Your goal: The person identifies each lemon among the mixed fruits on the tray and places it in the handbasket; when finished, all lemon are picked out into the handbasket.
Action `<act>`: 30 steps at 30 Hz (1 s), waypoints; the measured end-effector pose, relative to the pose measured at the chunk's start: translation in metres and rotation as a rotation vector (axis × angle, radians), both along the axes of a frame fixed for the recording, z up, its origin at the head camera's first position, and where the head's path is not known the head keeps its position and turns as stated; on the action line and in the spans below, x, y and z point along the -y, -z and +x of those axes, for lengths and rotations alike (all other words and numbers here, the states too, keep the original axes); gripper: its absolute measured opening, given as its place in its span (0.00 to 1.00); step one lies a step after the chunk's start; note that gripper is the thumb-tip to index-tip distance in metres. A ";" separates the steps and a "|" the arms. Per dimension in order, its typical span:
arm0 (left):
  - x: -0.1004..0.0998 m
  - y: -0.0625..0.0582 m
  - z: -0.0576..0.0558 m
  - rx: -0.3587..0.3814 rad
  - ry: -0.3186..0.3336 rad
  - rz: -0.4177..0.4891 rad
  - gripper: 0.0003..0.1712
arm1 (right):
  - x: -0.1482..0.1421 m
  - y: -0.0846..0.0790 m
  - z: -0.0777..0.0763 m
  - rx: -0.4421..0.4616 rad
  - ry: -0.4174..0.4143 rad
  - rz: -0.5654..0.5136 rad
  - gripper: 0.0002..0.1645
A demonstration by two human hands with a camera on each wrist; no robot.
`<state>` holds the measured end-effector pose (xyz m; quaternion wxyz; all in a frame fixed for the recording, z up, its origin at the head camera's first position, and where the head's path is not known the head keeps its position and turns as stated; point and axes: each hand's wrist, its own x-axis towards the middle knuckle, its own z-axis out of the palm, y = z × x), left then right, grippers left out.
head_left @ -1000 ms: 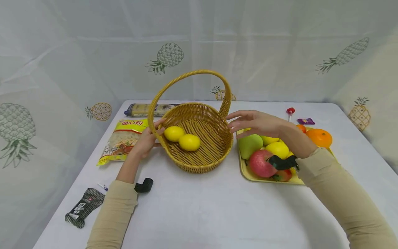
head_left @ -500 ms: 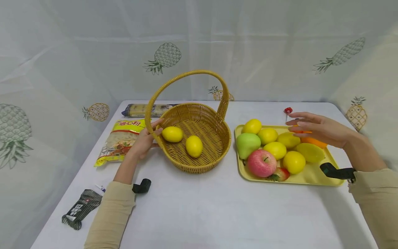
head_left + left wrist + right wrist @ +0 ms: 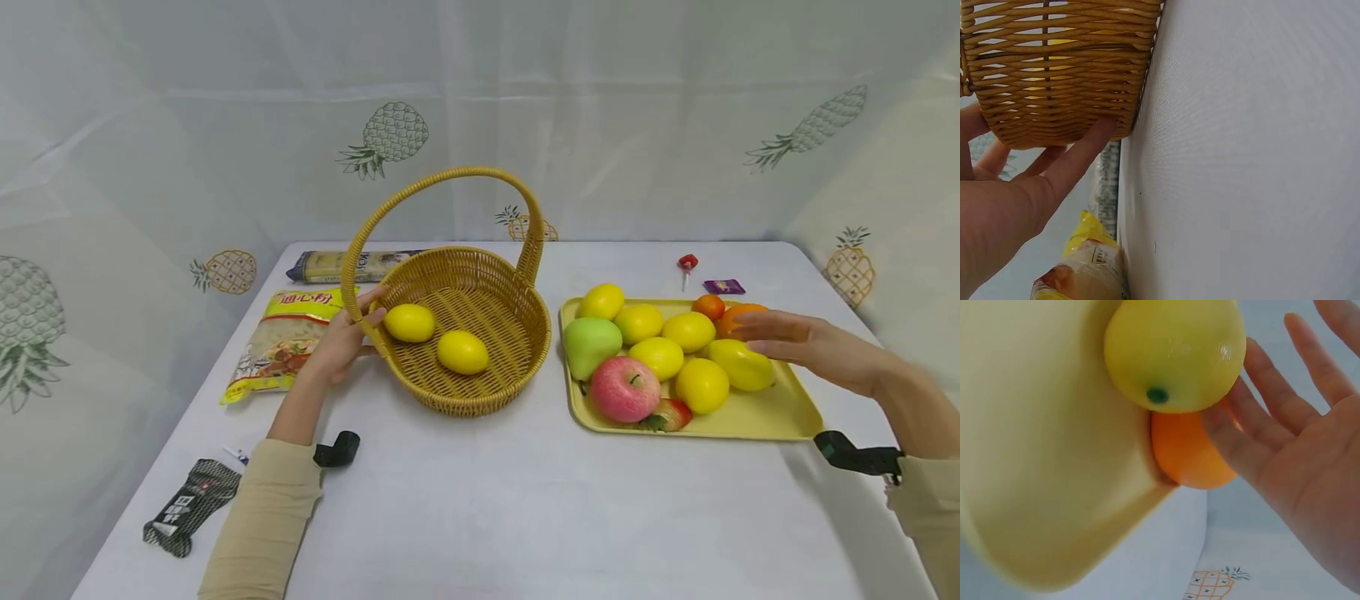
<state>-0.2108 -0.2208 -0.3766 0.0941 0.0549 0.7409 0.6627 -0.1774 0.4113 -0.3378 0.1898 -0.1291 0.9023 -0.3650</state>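
At the left side of a wicker basket [image 3: 480, 406] with a tall arched handle, my left hand [image 3: 341, 343] grips the wall by the rim. In the left wrist view a finger [image 3: 1088, 145] lies low against the outer weave. Two lemons [image 3: 462, 352] lie inside the basket. My right hand [image 3: 832, 348] holds nothing; its fingers reach out over the right part of a yellow tray [image 3: 780, 425]. In the right wrist view, fingertips are right at an oblong yellow fruit [image 3: 1175, 353] with a green end spot and an orange [image 3: 1191, 450].
Also on the tray are several lemons [image 3: 657, 358], a green pear [image 3: 592, 346], a red apple [image 3: 626, 389], a strawberry [image 3: 673, 414] and a small orange fruit [image 3: 708, 307]. Behind are a lollipop [image 3: 687, 262] and purple candy [image 3: 724, 287]. Pasta bags [image 3: 288, 342] and a dark packet [image 3: 191, 508] lie left.
My right hand has moved from the basket's right rim to the tray's right side. One lemon in the basket has rolled about. The left hand stays at the basket.
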 end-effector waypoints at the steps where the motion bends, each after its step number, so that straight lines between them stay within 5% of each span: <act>1: 0.000 0.000 0.000 0.001 -0.002 0.001 0.31 | 0.000 0.001 0.002 -0.003 0.000 0.019 0.29; 21: -0.002 -0.003 0.003 0.011 0.003 0.018 0.30 | 0.006 0.016 0.021 0.065 0.082 0.092 0.38; 30: -0.002 -0.003 0.003 0.001 0.003 0.011 0.31 | 0.011 -0.017 0.015 0.014 0.110 -0.005 0.31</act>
